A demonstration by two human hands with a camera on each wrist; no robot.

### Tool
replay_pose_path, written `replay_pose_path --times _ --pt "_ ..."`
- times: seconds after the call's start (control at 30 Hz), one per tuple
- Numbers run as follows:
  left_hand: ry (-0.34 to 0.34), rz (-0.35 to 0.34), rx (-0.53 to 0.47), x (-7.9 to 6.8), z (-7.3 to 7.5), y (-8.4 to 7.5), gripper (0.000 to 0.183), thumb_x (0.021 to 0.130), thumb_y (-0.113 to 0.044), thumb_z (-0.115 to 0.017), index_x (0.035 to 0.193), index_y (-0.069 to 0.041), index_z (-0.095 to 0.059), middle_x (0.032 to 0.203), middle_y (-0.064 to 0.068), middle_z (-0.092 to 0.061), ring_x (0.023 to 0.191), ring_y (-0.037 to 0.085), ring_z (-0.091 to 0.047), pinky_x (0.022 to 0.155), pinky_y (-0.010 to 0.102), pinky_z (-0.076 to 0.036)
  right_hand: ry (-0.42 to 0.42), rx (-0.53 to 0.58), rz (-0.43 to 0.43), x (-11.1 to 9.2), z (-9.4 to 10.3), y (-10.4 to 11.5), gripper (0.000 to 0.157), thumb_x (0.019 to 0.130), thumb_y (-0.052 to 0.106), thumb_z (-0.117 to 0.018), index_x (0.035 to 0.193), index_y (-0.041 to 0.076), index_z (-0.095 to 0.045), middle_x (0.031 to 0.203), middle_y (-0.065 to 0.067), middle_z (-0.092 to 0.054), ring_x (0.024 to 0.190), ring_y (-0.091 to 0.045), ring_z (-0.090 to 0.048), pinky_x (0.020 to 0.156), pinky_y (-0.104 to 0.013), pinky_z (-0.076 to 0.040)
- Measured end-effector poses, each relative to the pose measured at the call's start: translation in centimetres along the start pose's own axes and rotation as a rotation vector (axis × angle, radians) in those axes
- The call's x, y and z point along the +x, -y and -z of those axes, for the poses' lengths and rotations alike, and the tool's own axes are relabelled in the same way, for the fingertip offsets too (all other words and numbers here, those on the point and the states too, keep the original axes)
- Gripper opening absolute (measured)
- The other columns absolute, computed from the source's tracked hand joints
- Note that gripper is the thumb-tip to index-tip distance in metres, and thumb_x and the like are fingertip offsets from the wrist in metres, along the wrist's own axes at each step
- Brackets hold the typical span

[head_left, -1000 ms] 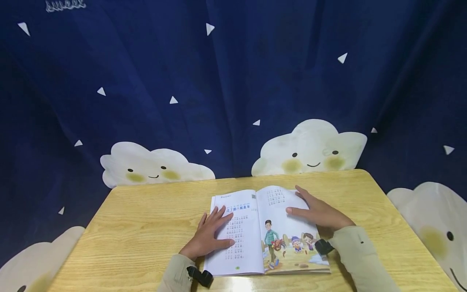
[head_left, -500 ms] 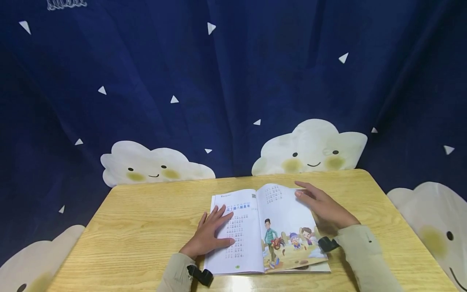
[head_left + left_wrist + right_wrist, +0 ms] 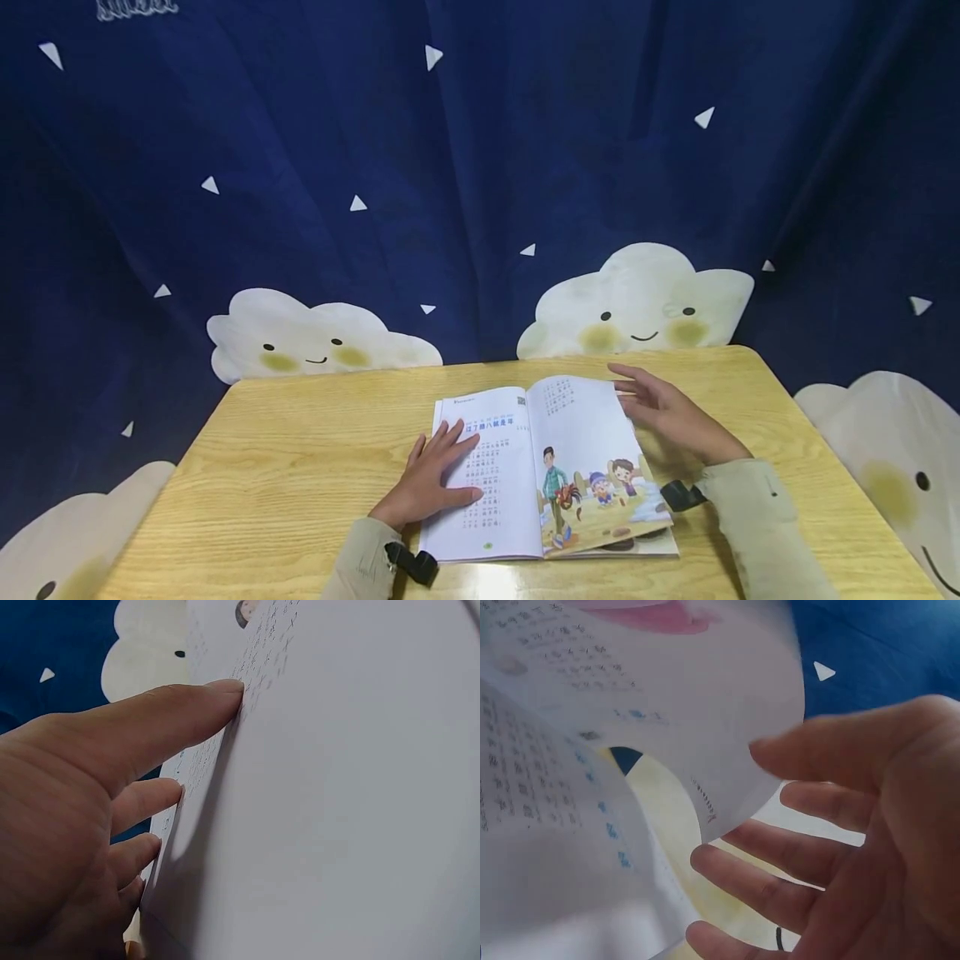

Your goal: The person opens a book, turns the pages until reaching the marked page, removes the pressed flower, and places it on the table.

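An open picture book lies on the wooden table, text on its left page, a drawing of a man with a rooster and two children on its right. My left hand rests on the left page with fingers spread; in the left wrist view the thumb lies on the paper. The right page is lifted and bowed at its outer edge, showing another page beneath at the lower corner. My right hand is at that edge, fingertips partly behind it. In the right wrist view its thumb and fingers are apart, around the sheet's edge.
The light wooden table stretches out on both sides of the book. Behind it hangs a dark blue curtain with white triangles and smiling clouds. Black straps sit on both wrists over beige sleeves.
My right hand has slid outward and away from me, off the face of the right page to its edge. The page has risen, uncovering the one below. My left hand has stayed put.
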State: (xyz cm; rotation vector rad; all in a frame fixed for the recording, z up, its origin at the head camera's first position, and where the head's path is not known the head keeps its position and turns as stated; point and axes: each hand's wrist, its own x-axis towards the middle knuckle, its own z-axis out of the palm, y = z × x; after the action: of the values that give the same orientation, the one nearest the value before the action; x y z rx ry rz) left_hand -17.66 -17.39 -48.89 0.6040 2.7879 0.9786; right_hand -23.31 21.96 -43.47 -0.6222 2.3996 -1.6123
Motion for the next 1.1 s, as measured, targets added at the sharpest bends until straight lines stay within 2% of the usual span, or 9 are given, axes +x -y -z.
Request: replay_pose_path --times 0.13,0.33,0.47,0.63,0.77,0.9,1.0,1.1 --pt "0.001 0.000 0.002 0.0 -0.2 0.1 0.080 0.080 -0.054 -0.071 0.148 -0.022 -0.042 0.160 0.006 -0.019 0.148 0.030 -0.005 0.115 0.056 0.004 0.017 0.042 0.015 0.0 0.0 0.4 0.064 0.097 0.024 -0.060 0.151 0.013 -0.029 0.149 -0.022 -0.036 0.132 -0.044 -0.039 0.099 -0.045 -0.047" --pt "0.003 -0.001 0.002 -0.3 -0.4 0.3 0.080 0.079 -0.055 -0.071 0.147 -0.022 -0.043 0.159 0.007 -0.020 0.148 0.031 -0.006 0.115 0.056 0.005 0.026 0.018 0.025 -0.4 -0.1 0.7 0.069 0.095 0.024 -0.063 0.152 0.012 -0.026 0.153 -0.019 -0.030 0.132 -0.045 -0.039 0.097 -0.040 -0.048" --pt "0.002 -0.003 -0.003 -0.3 -0.4 0.3 0.080 0.080 -0.055 -0.071 0.147 -0.022 -0.042 0.160 0.006 -0.020 0.148 0.030 -0.005 0.115 0.056 0.005 0.039 -0.006 0.034 -0.6 -0.1 1.0 0.077 0.094 0.022 -0.064 0.155 0.013 -0.018 0.157 -0.019 -0.019 0.136 -0.046 -0.033 0.099 -0.051 -0.044" --pt "-0.003 -0.005 -0.007 0.0 -0.3 0.3 0.080 0.080 -0.055 -0.071 0.148 -0.023 -0.042 0.160 0.006 -0.020 0.148 0.030 -0.005 0.115 0.056 0.006 0.040 -0.031 0.037 -0.4 -0.5 1.7 0.088 0.090 0.023 -0.069 0.156 0.017 -0.011 0.158 -0.021 -0.012 0.137 -0.049 -0.027 0.104 -0.062 -0.033" --pt "-0.003 -0.008 0.006 0.1 -0.2 0.3 0.080 0.080 -0.056 -0.070 0.147 -0.022 -0.042 0.159 0.006 -0.020 0.148 0.030 -0.006 0.115 0.056 0.004 0.057 -0.022 0.047 -0.3 -1.0 2.3 0.090 0.089 0.021 -0.071 0.156 0.014 -0.011 0.156 -0.025 -0.015 0.137 -0.051 -0.026 0.106 -0.065 -0.028" --pt "-0.002 -0.011 0.003 0.1 -0.3 0.2 0.080 0.080 -0.055 -0.071 0.147 -0.021 -0.043 0.159 0.007 -0.021 0.148 0.032 -0.006 0.114 0.057 0.004 0.077 -0.024 0.016 -0.2 -1.9 2.7 0.088 0.087 0.025 -0.073 0.154 0.010 -0.018 0.157 -0.021 -0.018 0.137 -0.050 -0.026 0.107 -0.064 -0.028" --pt "-0.006 -0.015 0.007 0.0 -0.3 0.2 0.080 0.080 -0.055 -0.071 0.147 -0.021 -0.043 0.159 0.008 -0.021 0.147 0.032 -0.007 0.114 0.058 0.004 0.114 -0.034 -0.015 -0.1 -2.7 3.1 0.081 0.087 0.030 -0.072 0.152 0.010 -0.028 0.154 -0.017 -0.029 0.137 -0.048 -0.029 0.105 -0.064 -0.030" --pt "-0.008 -0.022 0.005 0.0 -0.3 0.2 0.080 0.080 -0.054 -0.071 0.147 -0.020 -0.043 0.159 0.009 -0.021 0.147 0.033 -0.007 0.114 0.058 0.004 0.160 -0.066 0.010 0.0 -3.7 3.5 0.071 0.088 0.033 -0.070 0.148 0.012 -0.038 0.148 -0.013 -0.041 0.136 -0.043 -0.033 0.104 -0.066 -0.031"
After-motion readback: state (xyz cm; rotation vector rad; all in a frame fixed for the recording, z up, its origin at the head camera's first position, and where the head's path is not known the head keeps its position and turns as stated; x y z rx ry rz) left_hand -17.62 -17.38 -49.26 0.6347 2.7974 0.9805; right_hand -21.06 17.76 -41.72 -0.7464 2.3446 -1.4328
